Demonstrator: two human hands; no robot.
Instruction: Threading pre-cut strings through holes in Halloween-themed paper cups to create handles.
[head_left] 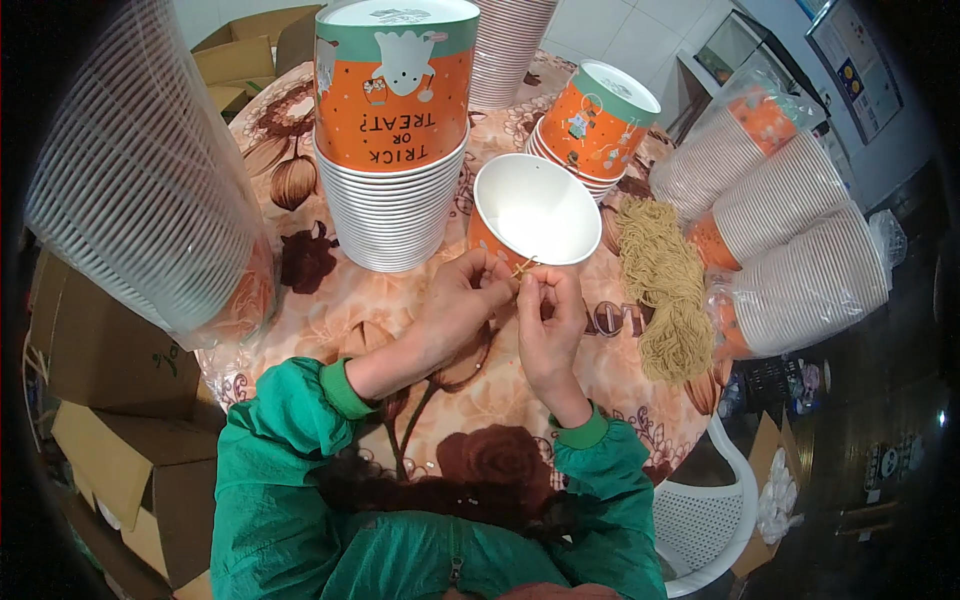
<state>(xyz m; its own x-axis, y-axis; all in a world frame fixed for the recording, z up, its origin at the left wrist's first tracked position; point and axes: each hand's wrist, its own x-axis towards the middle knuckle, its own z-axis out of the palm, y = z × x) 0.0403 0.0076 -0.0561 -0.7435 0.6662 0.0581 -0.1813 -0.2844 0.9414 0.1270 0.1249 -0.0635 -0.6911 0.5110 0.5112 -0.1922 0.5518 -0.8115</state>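
An open orange paper bucket (530,210) with a white inside lies tilted toward me on the round table (450,400). My left hand (462,300) and my right hand (548,320) meet at its near rim. Both pinch a short tan string (525,265) at the rim between thumb and fingers. A bundle of tan strings (665,290) lies on the table just right of my right hand.
A tall stack of upturned orange buckets (393,130) stands behind my left hand, a smaller stack (592,125) behind the open bucket. Bagged bucket stacks lie at the left (140,170) and right (790,230). Cardboard boxes (130,470) sit on the floor left, a white plastic chair (705,520) lower right.
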